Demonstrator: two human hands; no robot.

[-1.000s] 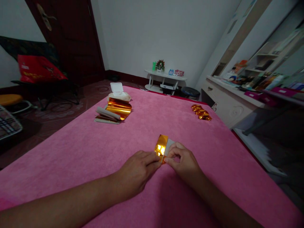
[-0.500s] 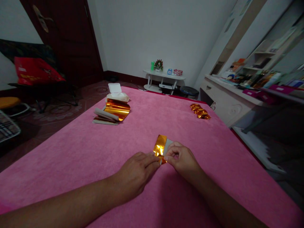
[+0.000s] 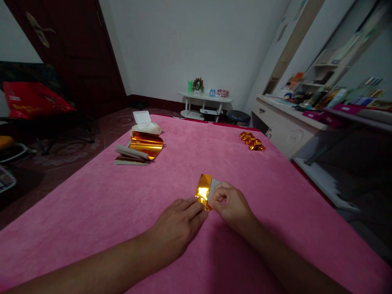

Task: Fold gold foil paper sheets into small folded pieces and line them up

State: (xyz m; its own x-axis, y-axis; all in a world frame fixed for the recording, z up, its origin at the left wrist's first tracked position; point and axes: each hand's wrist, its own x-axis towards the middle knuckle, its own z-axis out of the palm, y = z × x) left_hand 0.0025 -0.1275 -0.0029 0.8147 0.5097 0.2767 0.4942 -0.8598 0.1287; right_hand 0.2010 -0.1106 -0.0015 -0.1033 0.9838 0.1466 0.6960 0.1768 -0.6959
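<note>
A small sheet of gold foil paper (image 3: 203,188) lies partly folded on the pink cloth (image 3: 171,175) in front of me. Its grey backing shows along the right side. My left hand (image 3: 180,220) rests palm down, with fingers stretched out and their tips pressing the near left corner of the sheet. At the sheet's near right edge, my right hand (image 3: 230,204) pinches the paper between thumb and index finger. The fingers of both hands hide parts of the near edge.
Gold foil sheets with grey backs (image 3: 143,147) are stacked at the far left, by an opened white packet (image 3: 146,125). Several folded gold pieces (image 3: 252,141) lie at the far right. A cluttered dresser (image 3: 284,122) stands along the right side.
My right hand has shifted slightly along the paper's right edge, and the near fold looks flatter. The whole view has turned a little to the right.
</note>
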